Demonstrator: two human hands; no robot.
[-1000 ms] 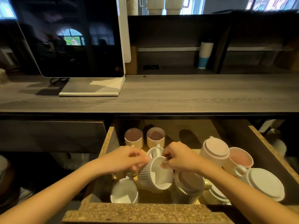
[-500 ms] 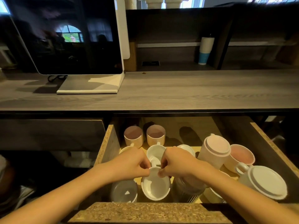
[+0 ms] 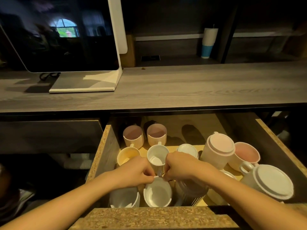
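An open wooden drawer (image 3: 103, 156) below the counter holds several ribbed mugs. A white mug (image 3: 157, 194) stands upright near the drawer's front, mouth up. My left hand (image 3: 134, 173) pinches its far rim from the left, and my right hand (image 3: 180, 166) pinches the same rim from the right. Just behind it stands another white mug (image 3: 157, 157), and a further white mug (image 3: 123, 197) is at its left. My right forearm hides part of a dark ribbed mug (image 3: 191, 193).
Two pinkish mugs (image 3: 144, 135) stand at the drawer's back, a cream mug (image 3: 127, 156) at the left. Upturned mugs (image 3: 217, 149) and a pink mug (image 3: 245, 155) fill the right side. A monitor (image 3: 63, 39) stands on the grey counter (image 3: 182, 85); a paper cup stack (image 3: 209, 42) is behind.
The white mug went from tilted and lifted between my hands to standing upright in the drawer's front row. Both hands lowered with it and still pinch its rim.
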